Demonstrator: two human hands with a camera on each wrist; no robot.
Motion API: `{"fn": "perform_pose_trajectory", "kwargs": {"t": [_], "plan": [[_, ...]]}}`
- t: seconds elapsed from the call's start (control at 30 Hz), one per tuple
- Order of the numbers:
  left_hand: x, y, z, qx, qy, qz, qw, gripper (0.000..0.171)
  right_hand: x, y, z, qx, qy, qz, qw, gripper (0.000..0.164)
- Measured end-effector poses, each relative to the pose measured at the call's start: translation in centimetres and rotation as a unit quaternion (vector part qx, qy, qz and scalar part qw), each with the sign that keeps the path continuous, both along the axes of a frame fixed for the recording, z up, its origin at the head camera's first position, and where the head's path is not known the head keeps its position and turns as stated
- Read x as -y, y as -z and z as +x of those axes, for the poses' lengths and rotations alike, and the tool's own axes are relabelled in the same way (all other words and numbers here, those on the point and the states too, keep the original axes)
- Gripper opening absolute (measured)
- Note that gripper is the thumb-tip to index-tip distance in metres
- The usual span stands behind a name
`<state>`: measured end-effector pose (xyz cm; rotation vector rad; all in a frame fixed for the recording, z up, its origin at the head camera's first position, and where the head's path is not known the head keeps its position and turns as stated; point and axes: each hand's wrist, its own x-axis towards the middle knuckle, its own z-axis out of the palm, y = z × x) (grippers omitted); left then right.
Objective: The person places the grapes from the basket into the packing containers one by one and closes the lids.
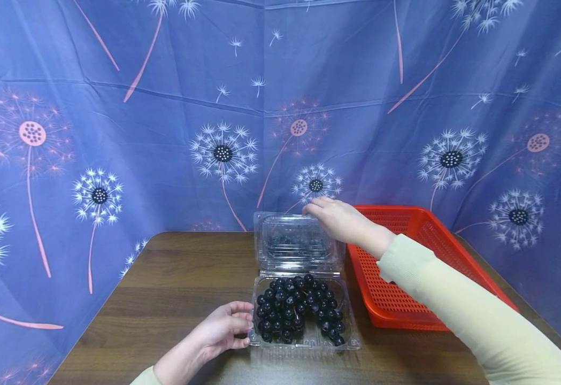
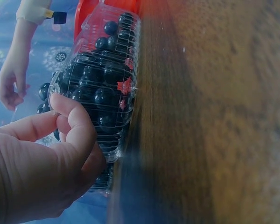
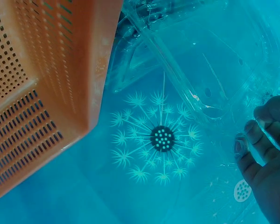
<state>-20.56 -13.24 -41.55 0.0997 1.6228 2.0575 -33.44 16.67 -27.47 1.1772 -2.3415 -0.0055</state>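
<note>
A clear plastic clamshell box [image 1: 309, 342] stands with its lid raised, holding dark grapes [image 1: 287, 307]. The left hand [image 1: 224, 329] grips the box's left edge; in the left wrist view the thumb and fingers [image 2: 77, 123] pinch its rim beside the grapes. At the top right edge of the raised lid [image 1: 294, 240], the right hand [image 1: 335, 218] holds on with bent fingers. The right wrist view shows that hand [image 3: 270, 154] at the lid's corner, its grip partly hidden.
A red perforated plastic basket [image 1: 381, 318] stands on the right, close beside the box. Under both lies a brown wooden table [image 1: 164, 299]. A blue cloth [image 1: 164, 160] with dandelion prints hangs behind the table and along its sides.
</note>
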Motion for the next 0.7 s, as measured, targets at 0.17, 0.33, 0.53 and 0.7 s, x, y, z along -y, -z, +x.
{"fn": "perform_pose_trajectory", "kwargs": {"t": [0.17,0.33,0.53,0.7], "plan": [[0.0,0.1,0.0,0.003,-0.002,0.001,1.0000,0.049,-0.1,-0.1,0.4,-0.005,-0.006,0.001,1.000,0.031],[0.0,0.3,-0.1,0.001,-0.002,-0.004,1.0000,0.049,-0.3,-0.2,1.0,-0.016,-0.019,0.003,1.000,0.031],[0.2,0.4,-0.2,-0.001,-0.003,-0.007,1.0000,0.050,-0.3,-0.3,1.5,-0.030,-0.037,0.001,0.999,0.035],[0.2,0.6,-0.3,-0.002,-0.001,-0.007,1.0000,0.050,-0.4,-0.2,1.8,-0.037,-0.042,0.000,0.998,0.037]]}}
